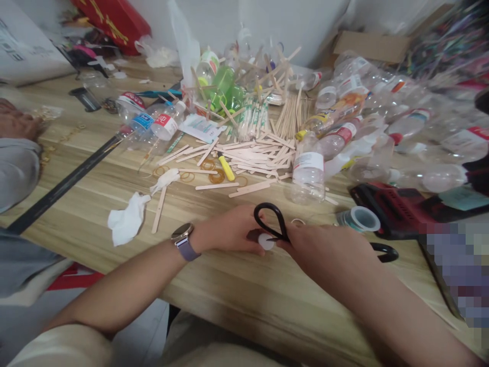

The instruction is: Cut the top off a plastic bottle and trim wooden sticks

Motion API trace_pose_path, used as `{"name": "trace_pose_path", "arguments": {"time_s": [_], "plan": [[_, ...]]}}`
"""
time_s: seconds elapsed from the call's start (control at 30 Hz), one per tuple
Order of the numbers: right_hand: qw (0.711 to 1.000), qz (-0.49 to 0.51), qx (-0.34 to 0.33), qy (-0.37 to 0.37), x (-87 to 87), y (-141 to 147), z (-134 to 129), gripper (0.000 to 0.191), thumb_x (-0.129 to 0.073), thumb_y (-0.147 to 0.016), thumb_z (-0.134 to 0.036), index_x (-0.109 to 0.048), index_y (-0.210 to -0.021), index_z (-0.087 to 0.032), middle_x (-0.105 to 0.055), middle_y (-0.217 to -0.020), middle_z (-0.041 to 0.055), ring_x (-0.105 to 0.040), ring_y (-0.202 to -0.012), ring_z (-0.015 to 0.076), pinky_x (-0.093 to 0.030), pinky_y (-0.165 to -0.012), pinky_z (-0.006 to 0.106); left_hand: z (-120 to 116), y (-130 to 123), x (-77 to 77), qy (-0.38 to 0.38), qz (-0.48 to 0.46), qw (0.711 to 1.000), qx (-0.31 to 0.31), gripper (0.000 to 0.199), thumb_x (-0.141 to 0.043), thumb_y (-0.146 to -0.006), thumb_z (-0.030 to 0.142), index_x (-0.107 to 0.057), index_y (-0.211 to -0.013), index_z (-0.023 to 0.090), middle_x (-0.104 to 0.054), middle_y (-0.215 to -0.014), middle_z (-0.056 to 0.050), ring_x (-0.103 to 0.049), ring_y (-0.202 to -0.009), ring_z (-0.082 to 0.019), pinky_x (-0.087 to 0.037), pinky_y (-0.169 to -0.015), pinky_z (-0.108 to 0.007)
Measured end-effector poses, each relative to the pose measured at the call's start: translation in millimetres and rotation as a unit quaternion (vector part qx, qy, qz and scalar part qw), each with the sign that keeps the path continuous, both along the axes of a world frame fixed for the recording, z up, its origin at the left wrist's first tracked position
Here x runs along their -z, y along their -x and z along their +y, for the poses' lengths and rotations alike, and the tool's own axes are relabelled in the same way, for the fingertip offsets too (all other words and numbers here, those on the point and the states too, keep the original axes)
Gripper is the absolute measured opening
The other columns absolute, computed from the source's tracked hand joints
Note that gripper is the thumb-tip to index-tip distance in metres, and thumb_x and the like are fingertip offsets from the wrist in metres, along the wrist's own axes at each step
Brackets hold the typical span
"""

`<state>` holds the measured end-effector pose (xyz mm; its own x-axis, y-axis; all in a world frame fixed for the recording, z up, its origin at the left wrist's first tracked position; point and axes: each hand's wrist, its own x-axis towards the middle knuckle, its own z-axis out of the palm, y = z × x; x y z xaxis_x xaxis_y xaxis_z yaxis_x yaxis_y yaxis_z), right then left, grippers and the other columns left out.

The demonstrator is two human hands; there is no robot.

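Note:
My left hand (239,229), a watch on its wrist, is closed on a small round white cap (266,241). Black-handled scissors (283,229) are in my right hand (324,247), which is wrapped around them. One handle loop rises between my hands, and the other sticks out to the right of my right hand. A dark pointed tip reaches the cap's face; whether it has gone in, I cannot tell. My right hand hides most of the blades and its own fingertips.
Beyond my hands lie loose wooden sticks (260,155), a yellow-handled tool (226,168) and a clear bottle (308,176). To the right are a tape roll (361,219) and a red-black power tool (393,206). A crumpled tissue (128,219) and another person's hand (17,120) are left.

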<state>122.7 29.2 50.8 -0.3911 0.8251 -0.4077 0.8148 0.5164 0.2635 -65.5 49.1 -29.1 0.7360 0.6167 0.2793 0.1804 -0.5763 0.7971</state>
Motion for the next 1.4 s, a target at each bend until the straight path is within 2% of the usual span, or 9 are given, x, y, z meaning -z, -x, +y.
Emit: {"name": "trace_pose_path", "arguments": {"time_s": [0.4, 0.53, 0.77, 0.97, 1.17, 1.4], "plan": [[0.999, 0.008, -0.028, -0.027, 2.8, -1.0, -3.2, 0.02, -0.053, -0.096, -0.021, -0.072, -0.1, -0.017, -0.074, -0.072, 0.0118, -0.073, -0.061, 0.0322, -0.046, -0.045, 0.032, 0.1, 0.2, -1.9, 0.035, 0.017, 0.999, -0.003, 0.03, -0.076, -0.08, 0.033, -0.069, -0.107, 0.022, -0.073, -0.103, -0.006, -0.066, -0.097, -0.024, -0.049, -0.09, -0.037], [0.999, 0.007, -0.03, -0.024, 1.2, -0.1, -3.5, 0.019, -0.053, -0.096, -0.022, -0.072, -0.096, -0.017, -0.074, -0.072, 0.0115, -0.073, -0.06, 0.0333, -0.046, -0.044, 0.033, -0.3, -0.3, -1.8, 0.028, 0.016, 0.999, -0.005, 0.028, -0.076, -0.079, 0.031, -0.069, -0.105, 0.022, -0.073, -0.103, -0.005, -0.064, -0.1, -0.025, -0.048, -0.09, -0.037], [0.998, 0.004, -0.048, -0.028, 2.1, -0.2, -4.5, 0.019, -0.054, -0.094, -0.017, -0.072, -0.101, -0.016, -0.075, -0.075, 0.0123, -0.073, -0.062, 0.0325, -0.044, -0.044, 0.031, 0.7, 0.1, -1.2, 0.013, 0.003, 1.0, -0.012, 0.026, -0.076, -0.079, 0.032, -0.07, -0.102, 0.02, -0.072, -0.106, -0.006, -0.064, -0.1, -0.024, -0.048, -0.089, -0.035], [0.998, 0.009, -0.059, -0.036, 1.6, -0.7, -7.6, 0.02, -0.052, -0.094, -0.014, -0.072, -0.093, -0.014, -0.072, -0.065, 0.0112, -0.072, -0.057, 0.03, -0.041, -0.042, 0.03, 0.9, 0.9, 1.7, 0.026, 0.009, 0.999, -0.031, 0.031, -0.078, -0.077, 0.04, -0.071, -0.1, 0.02, -0.071, -0.104, -0.006, -0.064, -0.098, -0.024, -0.048, -0.087, -0.035], [0.995, 0.021, -0.09, -0.035, 1.1, -0.8, -8.4, 0.027, -0.052, -0.091, -0.006, -0.072, -0.106, -0.016, -0.076, -0.081, 0.0114, -0.073, -0.061, 0.0272, -0.04, -0.044, 0.028, -1.8, 0.9, -2.4, 0.055, 0.044, 0.996, -0.054, 0.032, -0.079, -0.076, 0.039, -0.071, -0.101, 0.021, -0.071, -0.101, -0.004, -0.064, -0.093, -0.022, -0.049, -0.082, -0.033], [0.995, 0.012, -0.094, -0.037, 0.5, 1.7, -4.3, 0.026, -0.05, -0.094, -0.009, -0.072, -0.103, -0.019, -0.075, -0.072, 0.0084, -0.073, -0.06, 0.0279, -0.04, -0.043, 0.029, -1.8, -0.3, -1.3, 0.06, 0.035, 0.996, -0.064, 0.031, -0.081, -0.074, 0.037, -0.071, -0.097, 0.02, -0.072, -0.098, -0.004, -0.064, -0.091, -0.022, -0.049, -0.082, -0.033]]}}
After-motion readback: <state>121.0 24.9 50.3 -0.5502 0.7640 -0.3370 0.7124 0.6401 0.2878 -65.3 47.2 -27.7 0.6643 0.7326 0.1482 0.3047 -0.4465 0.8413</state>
